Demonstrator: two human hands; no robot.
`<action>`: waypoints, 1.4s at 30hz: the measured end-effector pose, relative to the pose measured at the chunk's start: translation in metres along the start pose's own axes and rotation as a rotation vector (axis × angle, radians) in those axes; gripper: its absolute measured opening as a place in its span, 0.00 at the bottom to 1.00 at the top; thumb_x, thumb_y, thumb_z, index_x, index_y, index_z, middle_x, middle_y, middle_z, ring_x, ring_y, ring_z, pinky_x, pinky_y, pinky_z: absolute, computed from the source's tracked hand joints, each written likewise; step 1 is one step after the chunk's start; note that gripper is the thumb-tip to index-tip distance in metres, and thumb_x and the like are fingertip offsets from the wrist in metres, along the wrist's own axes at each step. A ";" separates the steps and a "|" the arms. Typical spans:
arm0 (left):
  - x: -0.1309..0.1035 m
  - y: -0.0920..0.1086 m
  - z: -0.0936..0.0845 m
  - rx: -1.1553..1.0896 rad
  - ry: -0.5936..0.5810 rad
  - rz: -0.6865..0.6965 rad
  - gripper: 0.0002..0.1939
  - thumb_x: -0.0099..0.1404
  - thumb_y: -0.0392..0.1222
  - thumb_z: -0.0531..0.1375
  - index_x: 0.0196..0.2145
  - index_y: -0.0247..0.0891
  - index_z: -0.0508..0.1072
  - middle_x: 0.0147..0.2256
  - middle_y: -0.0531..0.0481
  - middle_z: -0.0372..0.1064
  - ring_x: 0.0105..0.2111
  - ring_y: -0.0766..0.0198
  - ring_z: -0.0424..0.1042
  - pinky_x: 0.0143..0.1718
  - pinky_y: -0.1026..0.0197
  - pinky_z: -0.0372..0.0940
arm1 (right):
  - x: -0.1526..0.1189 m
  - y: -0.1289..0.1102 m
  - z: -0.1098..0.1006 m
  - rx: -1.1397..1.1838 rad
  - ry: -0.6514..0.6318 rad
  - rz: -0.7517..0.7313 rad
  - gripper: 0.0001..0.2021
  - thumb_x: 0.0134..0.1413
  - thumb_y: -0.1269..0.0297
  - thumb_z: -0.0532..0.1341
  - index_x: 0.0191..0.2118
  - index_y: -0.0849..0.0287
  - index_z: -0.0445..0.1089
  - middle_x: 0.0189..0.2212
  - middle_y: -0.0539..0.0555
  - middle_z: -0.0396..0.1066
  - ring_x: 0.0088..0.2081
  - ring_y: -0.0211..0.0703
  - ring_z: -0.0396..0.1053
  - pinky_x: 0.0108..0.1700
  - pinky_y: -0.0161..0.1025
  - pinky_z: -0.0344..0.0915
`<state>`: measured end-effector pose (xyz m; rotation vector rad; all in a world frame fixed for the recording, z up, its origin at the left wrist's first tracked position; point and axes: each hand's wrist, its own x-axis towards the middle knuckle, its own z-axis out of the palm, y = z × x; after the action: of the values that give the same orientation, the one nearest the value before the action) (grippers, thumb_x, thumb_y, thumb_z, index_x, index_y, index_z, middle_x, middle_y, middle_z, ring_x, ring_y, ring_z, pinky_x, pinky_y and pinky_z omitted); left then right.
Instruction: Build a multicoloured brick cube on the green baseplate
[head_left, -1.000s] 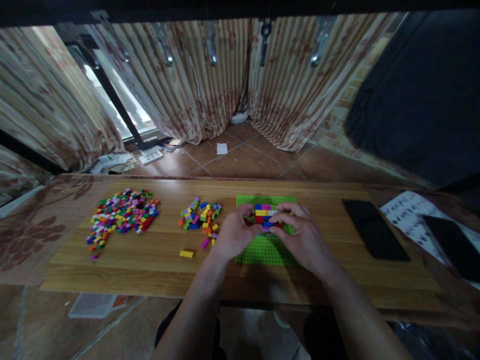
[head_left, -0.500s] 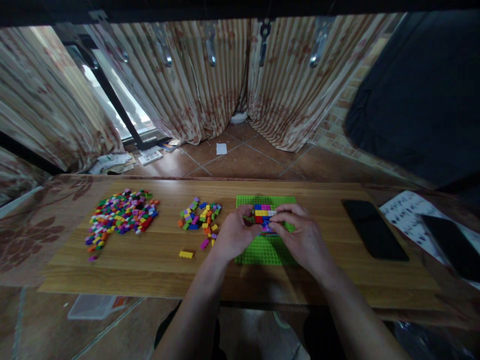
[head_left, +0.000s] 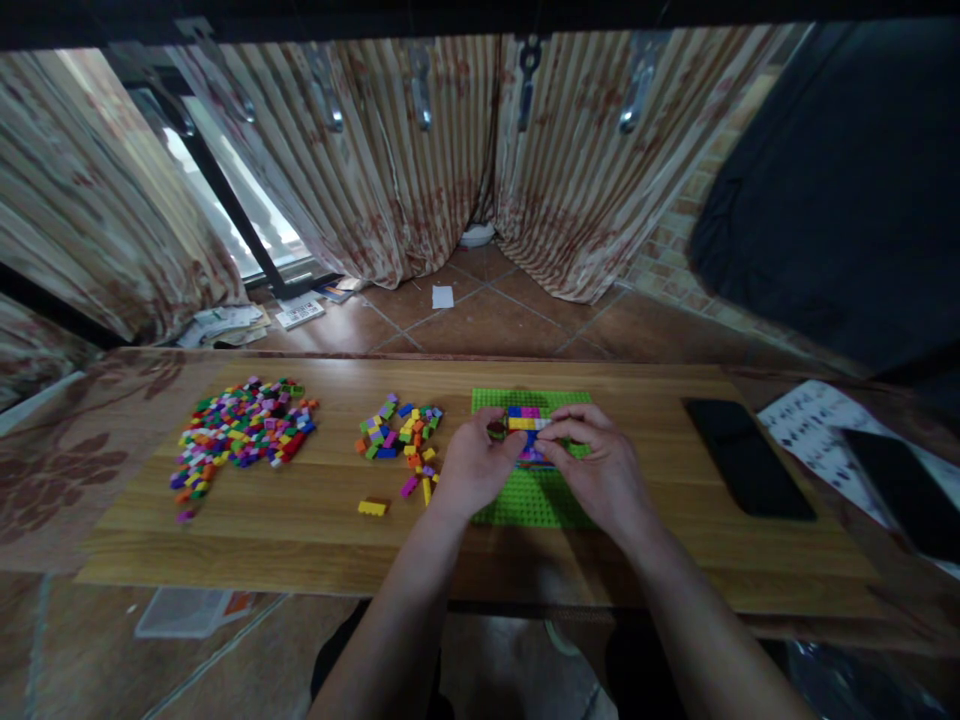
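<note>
A block of building bricks in blue, magenta, yellow and white sits on a green studded baseplate. My left hand is closed around its left side, the thumb pressed across the front. From the right, my right hand pinches at the front right of the same bricks, thumb and fingertips close together. Blue and purple bricks show between the two thumbs. My fingers hide both sides of the block, and whether the right fingertips hold a separate small brick cannot be made out.
Left of the baseplate lies a small group of loose bricks, with one yellow brick nearer me. A larger brick pile covers the table's left part. At right are a black phone-like slab, a printed sheet and another dark device.
My left thumb has slid up and right over the front of the bricks, covering the red one. My right fingertips have shifted slightly left. The loose bricks lie as before.
</note>
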<state>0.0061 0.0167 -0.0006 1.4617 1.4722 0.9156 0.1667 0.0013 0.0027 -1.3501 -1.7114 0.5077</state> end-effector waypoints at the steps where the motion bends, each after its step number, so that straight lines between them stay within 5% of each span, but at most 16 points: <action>1: 0.000 0.001 0.001 0.007 0.005 0.003 0.15 0.59 0.41 0.60 0.43 0.33 0.73 0.36 0.45 0.76 0.33 0.62 0.74 0.35 0.63 0.66 | 0.000 0.000 0.000 0.000 0.004 -0.001 0.03 0.51 0.65 0.65 0.29 0.53 0.75 0.38 0.53 0.68 0.42 0.46 0.69 0.47 0.47 0.64; 9: -0.007 0.013 0.000 0.123 0.059 0.044 0.14 0.59 0.40 0.59 0.43 0.33 0.73 0.37 0.44 0.76 0.34 0.62 0.74 0.37 0.62 0.66 | 0.000 0.001 0.001 -0.016 0.020 -0.018 0.03 0.52 0.64 0.64 0.29 0.53 0.75 0.38 0.53 0.69 0.41 0.46 0.69 0.47 0.47 0.65; 19: -0.003 0.006 0.003 0.076 0.071 0.021 0.11 0.57 0.39 0.60 0.39 0.34 0.74 0.35 0.46 0.76 0.32 0.63 0.73 0.34 0.64 0.66 | 0.000 0.002 0.003 0.025 0.036 -0.008 0.04 0.51 0.63 0.65 0.29 0.54 0.75 0.37 0.53 0.69 0.41 0.45 0.69 0.45 0.45 0.65; 25: -0.004 0.006 0.004 0.057 0.058 -0.010 0.12 0.57 0.38 0.61 0.40 0.33 0.75 0.34 0.46 0.75 0.29 0.63 0.72 0.31 0.64 0.65 | 0.005 0.011 -0.004 0.145 0.079 0.175 0.09 0.52 0.56 0.63 0.31 0.56 0.75 0.36 0.54 0.72 0.38 0.45 0.70 0.41 0.43 0.66; 30: -0.005 0.008 0.002 0.073 0.042 -0.024 0.14 0.57 0.39 0.61 0.41 0.32 0.75 0.34 0.46 0.75 0.29 0.64 0.71 0.31 0.63 0.64 | 0.005 0.018 0.000 0.142 0.122 0.365 0.19 0.51 0.50 0.61 0.44 0.58 0.74 0.41 0.58 0.74 0.40 0.49 0.70 0.41 0.47 0.66; 35: -0.005 0.008 0.002 0.087 0.048 -0.025 0.13 0.56 0.39 0.61 0.40 0.32 0.75 0.34 0.46 0.75 0.28 0.65 0.70 0.31 0.63 0.63 | 0.000 0.019 0.014 0.196 0.054 0.356 0.25 0.47 0.51 0.64 0.50 0.57 0.69 0.47 0.60 0.72 0.47 0.52 0.69 0.47 0.50 0.65; 42: -0.004 0.005 0.004 0.078 0.063 -0.023 0.12 0.56 0.39 0.61 0.39 0.33 0.75 0.33 0.47 0.75 0.29 0.64 0.71 0.31 0.64 0.64 | -0.001 0.019 0.024 0.395 0.078 0.437 0.26 0.42 0.54 0.67 0.49 0.57 0.69 0.42 0.57 0.74 0.41 0.48 0.71 0.47 0.49 0.66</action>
<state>0.0113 0.0132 0.0031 1.4810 1.5834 0.9071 0.1581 0.0114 -0.0247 -1.4234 -1.1684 0.9707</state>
